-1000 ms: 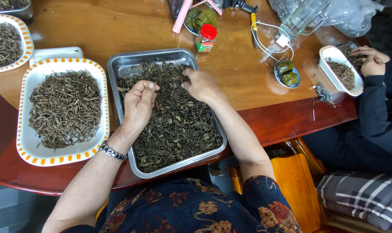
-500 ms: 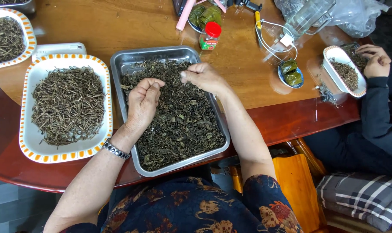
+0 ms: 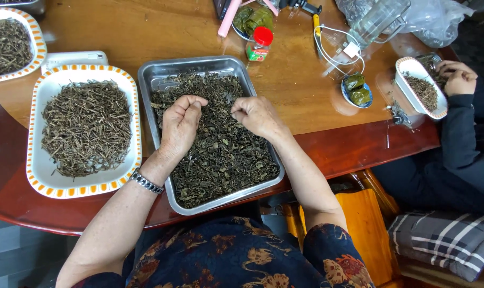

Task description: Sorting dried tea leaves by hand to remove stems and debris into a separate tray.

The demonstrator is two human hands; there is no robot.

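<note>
Steel tray (image 3: 152,80) of dried leaves (image 3: 220,160) hides what both curled hands, left hand (image 3: 180,125) and right hand (image 3: 258,114), pinch, with a stem-filled white dish (image 3: 39,170) at 9 o'clock.

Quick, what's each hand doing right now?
Left hand: fingers curled, pinching dried leaves over the metal tray.
Right hand: likewise pinching leaves.

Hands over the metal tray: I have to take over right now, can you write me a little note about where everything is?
Left hand: over the metal tray, fingers curled, pinching dried leaves.
Right hand: beside it, also pinching into the leaves.
White orange-rimmed dish, left of the tray: holds a pile of thin stems.
Done: plenty of stems already sit in the dish.
Left: the tray is still full of leaves.
Another person's hand works at a small white dish, far right.
</note>
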